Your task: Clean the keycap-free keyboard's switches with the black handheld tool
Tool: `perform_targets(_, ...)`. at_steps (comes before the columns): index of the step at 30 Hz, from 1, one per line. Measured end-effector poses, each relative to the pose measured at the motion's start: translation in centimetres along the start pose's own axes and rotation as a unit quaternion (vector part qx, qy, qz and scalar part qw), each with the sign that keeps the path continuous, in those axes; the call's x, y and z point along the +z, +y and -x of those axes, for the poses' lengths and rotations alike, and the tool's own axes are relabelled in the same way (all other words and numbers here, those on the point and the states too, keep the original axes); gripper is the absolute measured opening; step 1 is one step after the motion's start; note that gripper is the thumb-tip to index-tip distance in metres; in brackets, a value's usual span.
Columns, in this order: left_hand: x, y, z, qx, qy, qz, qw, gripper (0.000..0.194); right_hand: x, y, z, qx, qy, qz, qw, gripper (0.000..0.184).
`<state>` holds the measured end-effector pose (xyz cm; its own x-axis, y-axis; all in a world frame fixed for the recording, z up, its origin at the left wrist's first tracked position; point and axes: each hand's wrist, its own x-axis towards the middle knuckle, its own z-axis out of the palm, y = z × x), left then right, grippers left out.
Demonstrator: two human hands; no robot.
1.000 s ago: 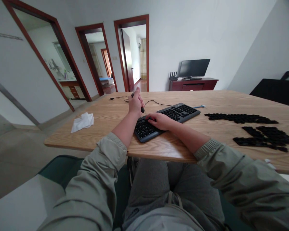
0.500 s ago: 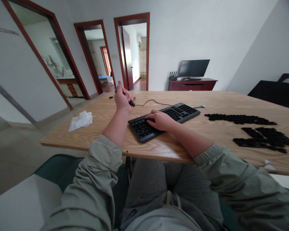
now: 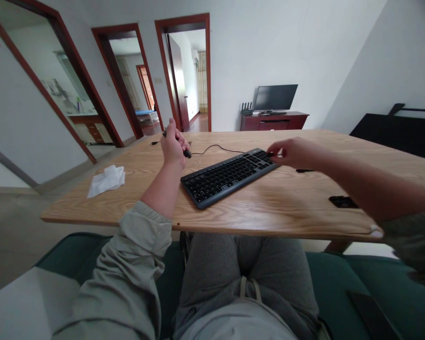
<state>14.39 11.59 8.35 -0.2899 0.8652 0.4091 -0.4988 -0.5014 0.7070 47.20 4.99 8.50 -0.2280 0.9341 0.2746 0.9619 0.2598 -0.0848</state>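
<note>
Well, the left hand (image 3: 173,147) was raised and curled shut round a small black object (image 3: 186,153), whose tip poked out past the fingers; what it was could not be told. The right hand (image 3: 295,153) was half closed, its fingertips (image 3: 271,154) pinched at the far corner of the black keyboard (image 3: 226,178), and whether they held anything was hidden. The keyboard lay slantwise on a pale wooden table (image 3: 127,208), a thin black cable (image 3: 216,147) behind it, dark pieces (image 3: 343,202) to the right, a crumpled tissue (image 3: 106,182) to the left. Work at that corner seemed in hand; the next move called for a firm fingertip grip there.
</note>
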Motion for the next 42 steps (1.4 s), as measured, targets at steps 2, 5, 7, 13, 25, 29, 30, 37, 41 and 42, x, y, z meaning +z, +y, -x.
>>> perform_targets(2, 0.0, -0.1, 0.0, 0.000, -0.006, -0.001, 1.000, 0.042, -1.6, 4.5, 1.6, 0.066, -0.029, 0.027, 0.997, 0.023)
perform_targets(5, 0.0, -0.2, 0.0, 0.011, -0.018, -0.002, 1.000, 0.044, -3.4, 10.3, 3.9, 0.181, -0.039, 0.053, 0.981, 0.025)
perform_targets(7, -0.1, -0.3, -0.1, 0.019, -0.023, -0.002, 1.000, 0.046, -4.1, 13.3, 5.0, 0.238, -0.044, 0.052, 0.969, 0.024)
perform_targets(13, -0.1, -0.5, -0.1, 0.014, -0.027, -0.014, 0.999, 0.052, -2.9, 18.9, 6.9, 0.253, -0.046, 0.013, 0.966, 0.020)
perform_targets(25, -0.2, -0.5, 0.0, -0.001, -0.026, -0.024, 0.999, 0.053, 1.9, 20.8, 6.4, 0.170, -0.073, -0.049, 0.982, 0.035)
perform_targets(29, -0.2, -0.3, 0.2, -0.003, -0.050, -0.039, 0.998, 0.054, 2.3, 20.0, 6.0, 0.171, -0.133, -0.030, 0.976, 0.020)
perform_targets(30, -0.1, -0.3, 0.2, -0.007, -0.058, -0.041, 0.997, 0.054, 2.3, 19.6, 5.9, 0.175, -0.143, -0.026, 0.974, 0.014)
perform_targets(37, 0.1, -0.1, 0.3, -0.020, -0.054, -0.048, 0.997, 0.058, 0.7, 16.9, 6.0, 0.169, -0.147, -0.010, 0.975, 0.013)
perform_targets(41, -0.1, -0.3, 0.1, -0.038, -0.068, -0.037, 0.996, 0.059, 0.5, 17.0, 6.1, 0.165, -0.135, -0.005, 0.977, 0.019)
perform_targets(42, -0.2, -0.4, 0.1, -0.032, -0.066, -0.039, 0.997, 0.058, 0.6, 17.2, 6.1, 0.165, -0.142, -0.007, 0.976, 0.015)
